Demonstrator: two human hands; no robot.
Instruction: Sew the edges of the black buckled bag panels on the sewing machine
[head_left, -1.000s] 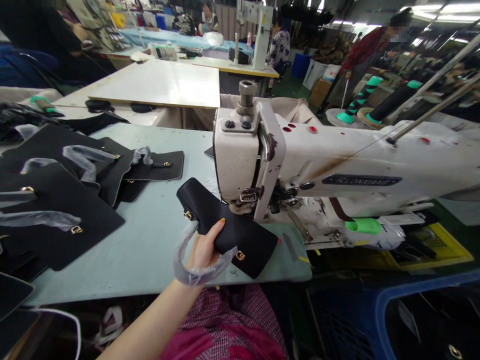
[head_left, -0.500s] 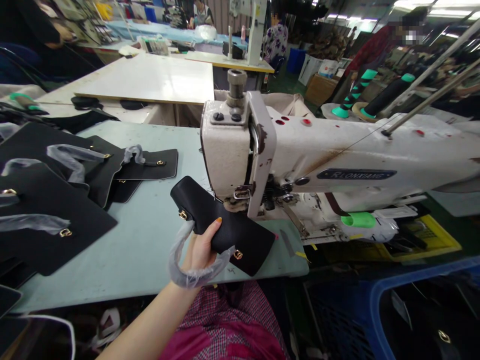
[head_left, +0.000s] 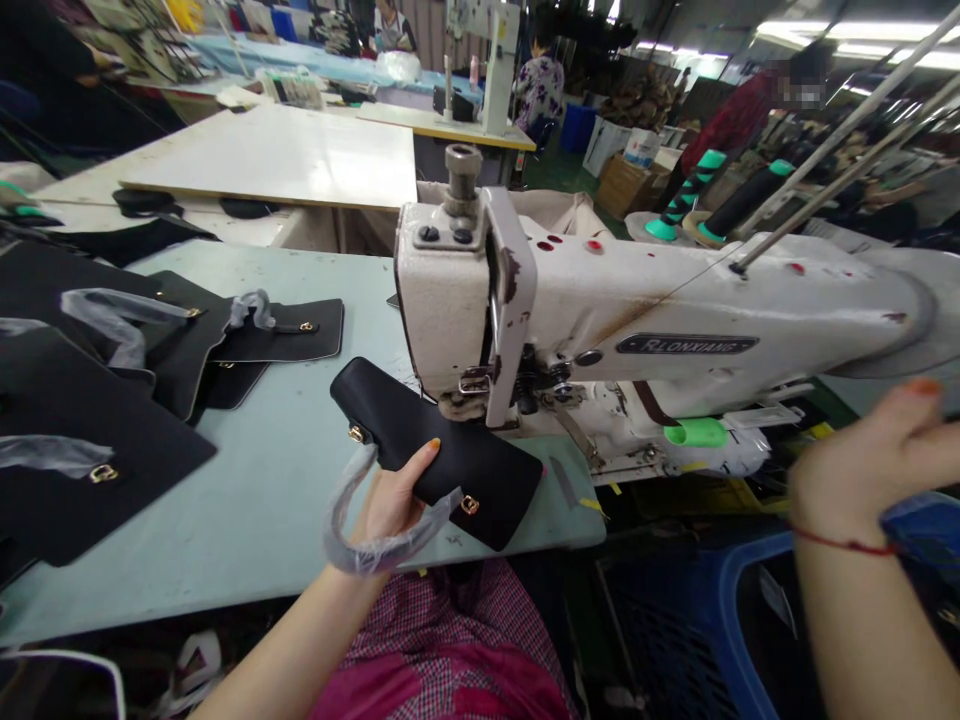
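Observation:
My left hand (head_left: 390,495) grips the near edge of a black leather bag piece (head_left: 435,445) with gold buckles and a plastic-wrapped handle. The piece lies on the pale table (head_left: 247,500) under the head of a white sewing machine (head_left: 525,310). My right hand (head_left: 870,470) is raised at the right, beside the machine's arm and above a blue crate (head_left: 697,620). It touches nothing that I can see. Its fingers are blurred and partly out of frame.
Several black leather panels (head_left: 90,400) with gold buckles and plastic-wrapped straps are piled on the left of the table. A white board table (head_left: 277,160) stands behind. Thread cones with green ends (head_left: 682,200) stand beyond the machine. Other people work at the back.
My right hand and forearm have come into view at the right. The view has shifted slightly. My left hand keeps its grip on the black piece.

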